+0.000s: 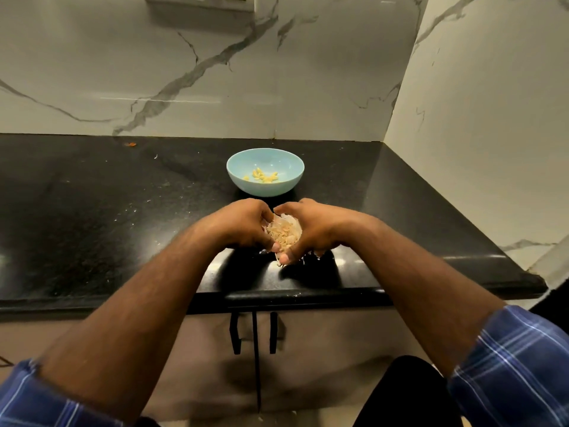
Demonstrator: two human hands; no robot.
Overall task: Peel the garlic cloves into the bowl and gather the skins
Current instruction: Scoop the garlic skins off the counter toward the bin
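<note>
Both hands, left hand [243, 224] and right hand [311, 226], cup the skins [283, 235] above the near bench [123, 211]. Papery, featherlight; likely scatter unless scooped from beneath.

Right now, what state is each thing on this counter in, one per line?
Bowl: upright on the counter, holding peeled cloves.
Peeled cloves: loose in the bowl's bottom.
Skins: heaped between both hands.
Left hand: cupped round the skins.
Right hand: cupped round the skins.
Cabinet doors: closed.

A heap of papery garlic skins [282, 235] is cupped between left hand [238, 224] and right hand [317, 228] on the black stone counter [92, 211]; peeled yellow cloves [263, 176] are held in a pale blue round bowl [265, 188].
</note>
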